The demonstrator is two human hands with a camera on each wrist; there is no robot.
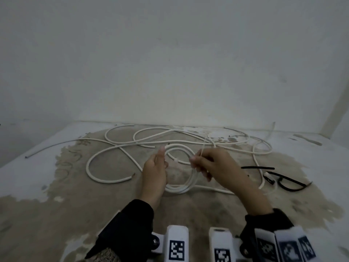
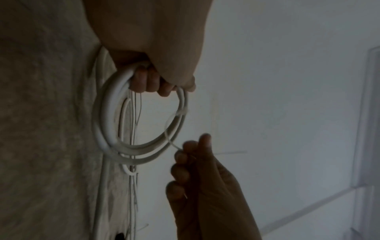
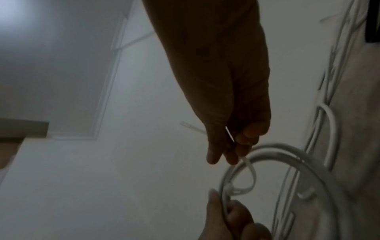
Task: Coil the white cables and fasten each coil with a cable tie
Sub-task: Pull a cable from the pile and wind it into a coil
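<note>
A white cable coil (image 1: 181, 187) of several loops hangs upright between my hands over the floor. My left hand (image 1: 157, 167) grips its left side, fingers curled round the strands (image 2: 144, 81). A thin white cable tie (image 2: 174, 125) is looped round the coil (image 2: 107, 113), its head (image 1: 176, 160) on the strands. My right hand (image 1: 204, 163) pinches the tie's loose tail (image 3: 244, 160) between thumb and fingers; in the right wrist view the tie (image 3: 249, 180) forms a slack loop on the coil (image 3: 287, 160).
Loose white cables (image 1: 170, 138) sprawl in tangled loops across the stained floor (image 1: 56, 186) toward the wall. Black cable ties (image 1: 258, 167) and a black cable piece (image 1: 290, 184) lie to the right.
</note>
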